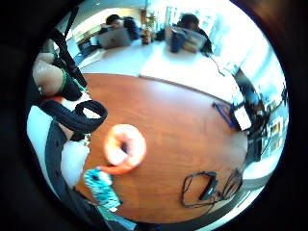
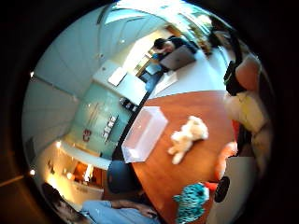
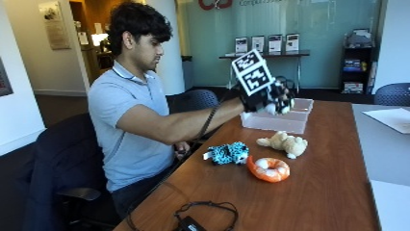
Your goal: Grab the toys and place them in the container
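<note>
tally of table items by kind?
Plush toys: 3 — teal toy, orange shrimp, cream dog
Clear containers: 1
Black cabled devices: 1
Total: 5

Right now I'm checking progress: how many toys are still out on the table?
3, all on the table short of the clear container: a teal plush, an orange shrimp toy beside it, and a cream plush nearest the container.

The person (image 3: 131, 115) wears a light blue short-sleeved polo shirt with a collar and a black glove on the right hand (image 3: 268, 98).
</note>
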Motion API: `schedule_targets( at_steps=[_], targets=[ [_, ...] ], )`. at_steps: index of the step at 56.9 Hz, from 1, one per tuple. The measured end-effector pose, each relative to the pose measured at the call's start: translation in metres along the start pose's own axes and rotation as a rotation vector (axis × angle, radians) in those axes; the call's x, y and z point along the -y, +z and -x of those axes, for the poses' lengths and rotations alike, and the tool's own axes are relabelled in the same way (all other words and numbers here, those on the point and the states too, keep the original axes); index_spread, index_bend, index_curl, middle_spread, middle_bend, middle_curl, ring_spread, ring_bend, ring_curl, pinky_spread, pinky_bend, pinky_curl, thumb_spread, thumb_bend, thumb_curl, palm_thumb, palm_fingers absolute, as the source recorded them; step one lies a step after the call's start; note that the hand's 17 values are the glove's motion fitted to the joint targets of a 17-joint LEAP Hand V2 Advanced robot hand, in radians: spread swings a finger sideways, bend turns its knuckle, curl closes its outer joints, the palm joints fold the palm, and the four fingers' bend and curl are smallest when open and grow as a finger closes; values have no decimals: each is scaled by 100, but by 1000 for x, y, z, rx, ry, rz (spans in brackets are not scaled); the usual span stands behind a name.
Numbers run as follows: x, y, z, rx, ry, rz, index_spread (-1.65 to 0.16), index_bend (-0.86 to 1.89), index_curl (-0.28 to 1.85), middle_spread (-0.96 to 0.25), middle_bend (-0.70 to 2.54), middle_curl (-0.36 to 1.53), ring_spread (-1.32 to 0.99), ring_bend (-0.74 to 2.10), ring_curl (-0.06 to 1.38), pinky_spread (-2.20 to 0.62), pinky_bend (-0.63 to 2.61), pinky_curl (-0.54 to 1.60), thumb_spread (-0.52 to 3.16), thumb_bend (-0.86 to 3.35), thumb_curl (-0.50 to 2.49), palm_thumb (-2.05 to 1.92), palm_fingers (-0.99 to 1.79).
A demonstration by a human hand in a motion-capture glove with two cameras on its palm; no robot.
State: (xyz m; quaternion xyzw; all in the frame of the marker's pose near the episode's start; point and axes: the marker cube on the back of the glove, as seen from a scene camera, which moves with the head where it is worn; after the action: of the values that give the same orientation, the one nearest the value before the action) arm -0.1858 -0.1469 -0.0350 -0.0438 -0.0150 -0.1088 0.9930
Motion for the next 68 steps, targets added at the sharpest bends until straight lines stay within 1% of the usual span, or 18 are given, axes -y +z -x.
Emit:
schedule_targets(
  at_steps=[8, 17, 26, 29, 30, 32, 33, 34, 35, 36, 37, 40, 44, 52, 62, 68],
  targets=[
    [41, 1, 115, 49, -192, 78, -25, 18, 28, -2, 31, 28, -19, 88, 34, -35, 94, 35, 158, 64, 55, 86, 96],
    [56, 30, 217, 138, -307, 200, -25, 17, 29, -2, 30, 30, -20, 88, 35, -35, 94, 36, 157, 64, 57, 85, 97],
    [53, 61, 276, 190, -367, 296, -24, 15, 29, -2, 29, 32, -21, 87, 35, -35, 94, 37, 156, 64, 58, 83, 98],
    [47, 72, 284, 199, -355, 399, -24, 12, 28, -2, 29, 32, -21, 88, 36, -36, 94, 37, 156, 63, 59, 82, 96],
    [44, 75, 285, 196, -352, 448, -25, 8, 27, -2, 28, 32, -21, 88, 36, -35, 97, 38, 157, 62, 58, 80, 90],
    [38, 80, 283, 175, -348, 547, -25, 7, 26, -2, 26, 33, -21, 87, 37, -35, 101, 40, 158, 61, 56, 76, 79],
    [35, 82, 281, 158, -346, 587, -26, 4, 24, -1, 23, 32, -19, 74, 33, -31, 103, 40, 160, 56, 51, 64, 45],
    [32, 83, 279, 138, -344, 614, -27, 5, 26, 0, 21, 33, -16, 68, 35, -26, 107, 44, 160, 52, 47, 54, 23],
    [30, 85, 276, 117, -343, 623, -27, 6, 28, 1, 18, 33, -14, 59, 34, -20, 106, 45, 159, 45, 42, 40, -4],
    [28, 85, 273, 96, -342, 620, -27, 10, 29, 1, 19, 33, -12, 53, 34, -17, 106, 47, 156, 38, 38, 29, -15],
    [26, 85, 270, 74, -341, 608, -28, 8, 27, 1, 18, 33, -11, 50, 32, -14, 105, 45, 153, 32, 36, 19, -18],
    [20, 78, 252, 6, -333, 578, -28, 11, 24, 2, 16, 31, -8, 38, 23, -7, 101, 39, 143, 18, 30, -2, -21],
    [6, 66, 221, -78, -308, 573, -28, 11, 22, 2, 15, 30, -5, 33, 19, -1, 99, 36, 135, 6, 28, -10, -19],
    [-35, 44, 149, -234, -231, 600, -29, 11, 21, 2, 14, 28, -2, 28, 19, 6, 98, 35, 127, -5, 26, -8, -19],
    [-115, 31, 53, -236, -74, 652, -30, 14, 21, 2, 11, 26, 0, 21, 20, 9, 98, 34, 124, -5, 25, -6, -20],
    [-165, 41, 19, -286, -44, 682, -31, 14, 22, 2, 10, 23, 0, 17, 20, 9, 102, 35, 125, -4, 25, -5, -21]
  ],
)
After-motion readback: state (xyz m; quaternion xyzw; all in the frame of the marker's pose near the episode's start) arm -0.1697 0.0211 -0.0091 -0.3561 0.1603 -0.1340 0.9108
